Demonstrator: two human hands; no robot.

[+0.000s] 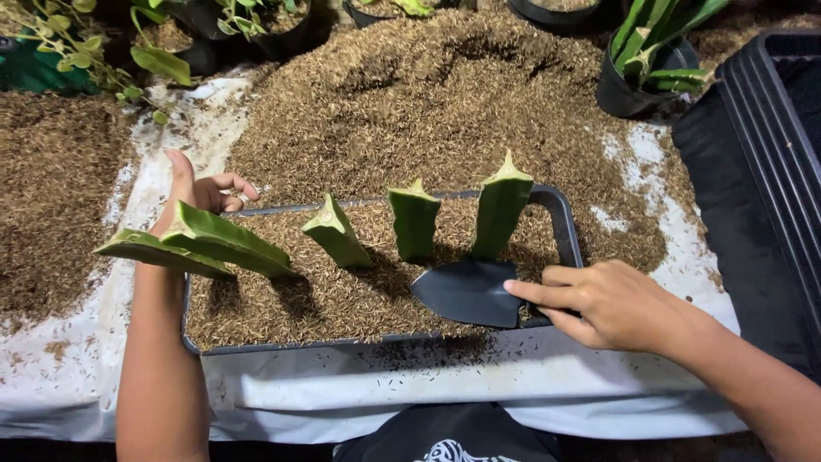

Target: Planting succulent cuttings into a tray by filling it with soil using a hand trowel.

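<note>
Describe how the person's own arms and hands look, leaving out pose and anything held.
Both arms are bare to the frame's lower edge: no sleeves, gloves or watch show. The left hand and right hand have short, unpainted nails. No rings or markings can be made out.

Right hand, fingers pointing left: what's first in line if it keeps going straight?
Probably nothing new: the right hand already lies on the dark trowel. Beyond its blade is loose husk in the tray, then the leaning cutting; depth is unclear.

We see our right hand (611, 306) gripping a dark trowel (469, 293) over the husk-filled tray (564, 224) — three green cuttings (415, 224) stand upright in it — while our left hand (201, 193) holds two more cuttings (201, 241).
</note>
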